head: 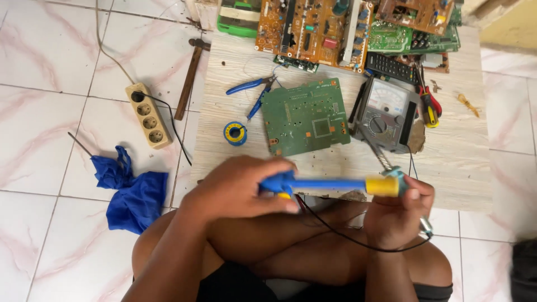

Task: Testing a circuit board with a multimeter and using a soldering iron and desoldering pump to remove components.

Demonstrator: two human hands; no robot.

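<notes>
We see pale wood-grain table (458,151): green circuit board (305,116), blue-handled pliers (254,89), grey analogue multimeter (386,112), solder spool (235,133).

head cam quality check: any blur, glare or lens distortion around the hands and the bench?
Head view: soft, even daylight with faint shadows. The left hand and right hand on the blue-and-yellow tool look slightly motion-soft. The green circuit board is sharp. Mild glare on the multimeter face. Floor tile lines bow slightly at the edges.

One display is seen: the pale, rectangular dial face (386,98) of a grey analogue meter (385,114) lying on the worktop (458,151), just right of a green circuit board (305,116). No packages or signs are seen.
</notes>
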